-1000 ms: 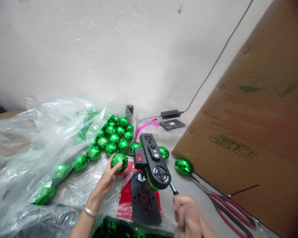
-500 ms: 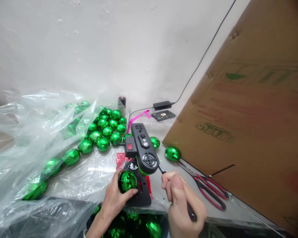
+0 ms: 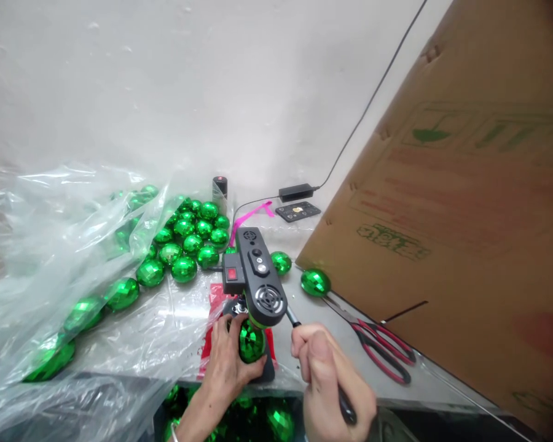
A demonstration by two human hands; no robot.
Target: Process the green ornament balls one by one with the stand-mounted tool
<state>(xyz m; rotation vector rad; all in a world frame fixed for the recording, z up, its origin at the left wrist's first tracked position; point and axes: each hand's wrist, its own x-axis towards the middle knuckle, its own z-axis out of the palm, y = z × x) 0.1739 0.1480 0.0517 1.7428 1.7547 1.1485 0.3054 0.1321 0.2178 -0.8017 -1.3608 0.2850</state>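
Observation:
My left hand is closed around a shiny green faceted ball. It holds the ball low against the front end of a black bench machine, which has a red switch and round vents. Part of the ball is hidden under the machine's head. My right hand grips the black lever handle that sticks out from the machine's right side. Below the machine head, its dark base plate rests on red plastic.
Several green balls lie at left, partly under clear plastic sheeting. More green balls sit in a dark bin below. Red-handled scissors lie right, beside a large cardboard box. A power adapter and phone lie behind.
My left hand has shifted the ball rightwards, in under the machine's head. My right hand stays on the lever. The whole view has slid slightly.

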